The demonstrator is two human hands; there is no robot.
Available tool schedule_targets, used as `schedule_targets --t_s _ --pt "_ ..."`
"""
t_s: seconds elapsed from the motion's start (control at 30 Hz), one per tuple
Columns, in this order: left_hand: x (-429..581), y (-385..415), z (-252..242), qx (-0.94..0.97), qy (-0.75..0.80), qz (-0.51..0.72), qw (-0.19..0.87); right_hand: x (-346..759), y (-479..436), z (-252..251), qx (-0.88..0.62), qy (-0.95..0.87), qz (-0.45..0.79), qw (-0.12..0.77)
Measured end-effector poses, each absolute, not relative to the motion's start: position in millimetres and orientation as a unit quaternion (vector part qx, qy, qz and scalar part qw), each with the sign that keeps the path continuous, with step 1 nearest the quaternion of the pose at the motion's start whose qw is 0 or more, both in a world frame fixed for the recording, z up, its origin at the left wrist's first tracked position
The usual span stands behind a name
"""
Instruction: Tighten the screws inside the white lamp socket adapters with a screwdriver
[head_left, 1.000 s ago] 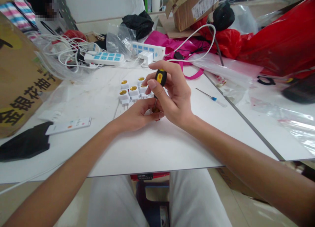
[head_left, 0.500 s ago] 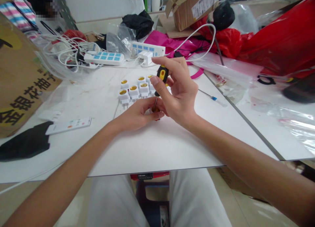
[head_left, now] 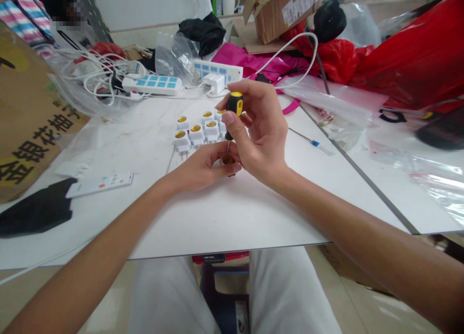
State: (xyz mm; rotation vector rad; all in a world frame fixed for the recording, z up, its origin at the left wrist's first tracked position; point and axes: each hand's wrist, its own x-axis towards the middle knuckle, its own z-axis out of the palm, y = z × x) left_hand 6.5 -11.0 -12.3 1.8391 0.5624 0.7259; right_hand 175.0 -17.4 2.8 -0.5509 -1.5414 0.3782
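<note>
From my end, via head cam, I've got both hands mid-table, working together w/ fingers almost touching. Left hand [head_left: 197,168] is on its side, thumb & fingers closed in a pinch around a small brass-toned piece [head_left: 228,160]; most of it's hidden by the fingers, so can't tell its full shape, but a bit of red shows just below. Right hand [head_left: 264,128] is above & to the right, w/ thumb & fingers curled round the black-and-yellow screwdriver [head_left: 235,104], thumb on the near side of the handle, index finger arched over by its top end; gap btwn them is only as wide as the handle. Screwdriver's near upright, slightly tilted, shaft running down btwn the left fingers to the piece; tip's covered, can't tell if it's seated. Just beyond, on the far side of the hands, there's a cluster of white sockets [head_left: 195,131] w/ gold-coloured round openings facing up, prongs on the near ones; some are partly behind the right hand. A thin tool w/ a blue collar [head_left: 314,143] lies on the white table [head_left: 224,218], right of the right hand, not touching it. Far side: 2 power strips [head_left: 155,84], white adapters [head_left: 214,83] & a pink bag [head_left: 250,58]. Remote [head_left: 101,184] sits left, overlapping a black item [head_left: 36,209].
</note>
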Motion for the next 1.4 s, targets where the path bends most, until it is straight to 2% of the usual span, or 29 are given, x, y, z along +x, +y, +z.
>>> schedule_targets --t_s 0.2,0.63,1.1,1.4 --pt "6.8 -9.6 -13.6 0.769 0.209 0.314 0.515 176.7 -18.0 3.1 -0.232 -0.690 0.200 0.656" --pt "5.0 -10.7 -12.9 0.786 0.250 0.294 0.483 172.0 -13.5 -0.4 -0.229 -0.691 0.102 0.678" --pt "6.4 -8.2 -14.8 0.780 0.187 0.314 0.507 179.4 -18.4 1.9 -0.227 -0.705 0.193 0.643" --pt "4.8 -12.7 -13.0 0.792 0.253 0.299 0.468 177.7 -20.8 0.3 -0.197 -0.739 0.132 0.631"
